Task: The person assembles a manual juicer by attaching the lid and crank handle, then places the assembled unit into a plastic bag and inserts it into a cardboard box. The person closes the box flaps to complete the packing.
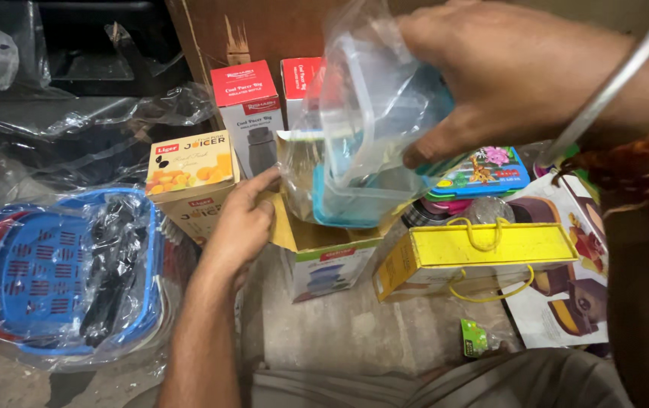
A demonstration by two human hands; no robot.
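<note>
My right hand (506, 75), with a metal bangle at the wrist, grips a clear plastic container with a teal rim (362, 151), wrapped in a thin plastic bag, held tilted above an opened cardboard box (324, 249). My left hand (241, 223) rests on the left flap of that box, fingers curled on the cardboard, right beside a yellow juicer box (188, 177). The lower part of the container dips into the box mouth.
Two red-and-white bottle boxes (252, 113) stand behind. A stack of blue and red baskets in plastic wrap (60, 272) lies left. A yellow box with cord handles (483, 253), colourful lunch boxes (479, 174) and a white printed box (574, 257) sit right, on a concrete floor (339, 332).
</note>
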